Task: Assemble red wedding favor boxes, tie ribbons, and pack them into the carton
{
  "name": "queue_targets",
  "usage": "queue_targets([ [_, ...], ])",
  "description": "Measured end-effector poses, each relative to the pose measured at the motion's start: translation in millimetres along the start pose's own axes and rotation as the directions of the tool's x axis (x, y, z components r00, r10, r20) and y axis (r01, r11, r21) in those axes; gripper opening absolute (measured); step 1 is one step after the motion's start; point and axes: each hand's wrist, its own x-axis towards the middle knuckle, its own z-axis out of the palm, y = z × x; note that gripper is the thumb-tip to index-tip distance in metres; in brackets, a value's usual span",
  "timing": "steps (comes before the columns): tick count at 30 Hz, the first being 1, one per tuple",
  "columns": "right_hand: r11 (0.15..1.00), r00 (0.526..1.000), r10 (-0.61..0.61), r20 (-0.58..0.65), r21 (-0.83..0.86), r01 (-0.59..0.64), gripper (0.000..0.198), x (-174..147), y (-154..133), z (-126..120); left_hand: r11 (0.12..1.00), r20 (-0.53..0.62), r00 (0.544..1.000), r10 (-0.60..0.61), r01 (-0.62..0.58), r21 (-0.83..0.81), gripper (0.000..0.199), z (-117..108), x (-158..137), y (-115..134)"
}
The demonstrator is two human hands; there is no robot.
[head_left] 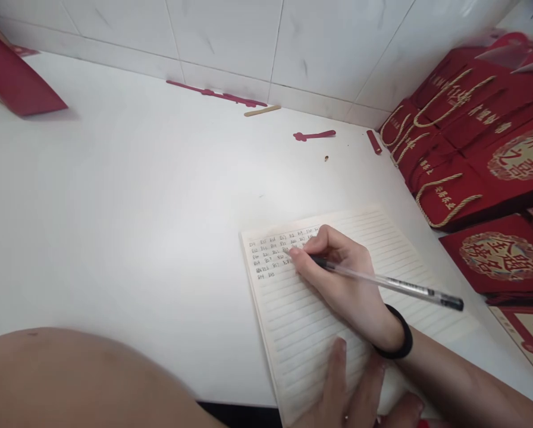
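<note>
My right hand [342,267], with a black band [403,333] round its wrist, is closed on a pen [391,284] with a clear barrel and black cap end. The pen's tip is hidden behind my fingers, over the upper part of the page. Beneath lies a lined notebook [293,321] with rows of small handwritten numbers at its upper left; the lower lines I can see are blank. Along the bottom edge of the view, my left hand [351,392] rests on the paper with its fingers spread, partly cut off by the frame.
Red gift bags [467,131] with rope handles crowd the right side. Thin red strips [217,94], a wooden stick [262,111] and a small red piece [315,135] lie near the tiled wall [231,41]. A red folded item [21,77] stands at left. Blurred bare skin [79,380] fills the lower left.
</note>
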Motion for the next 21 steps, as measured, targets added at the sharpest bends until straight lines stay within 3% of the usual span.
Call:
queue_targets([
  [5, 1.0, 0.999, 0.006, 0.034, -0.03, -0.005, 0.038, -3.0, 0.8, -0.8, 1.0, -0.042, 0.999, -0.005, 0.006, 0.008, 0.046, -1.4, -1.3, -3.7],
  [11, 0.995, 0.998, 0.014, 0.064, -0.096, -0.008, 0.034, -1.7, 1.1, 2.0, 0.999, -0.011, 0.998, 0.055, -0.055, -0.001, 0.046, 0.4, -3.0, -4.2],
  [21, 0.989, 0.998, -0.026, 0.057, -0.145, 0.034, 0.032, -0.7, 1.6, 2.0, 0.998, 0.014, 0.999, 0.036, -0.035, -0.054, 0.043, 1.8, -2.7, 0.1],
])
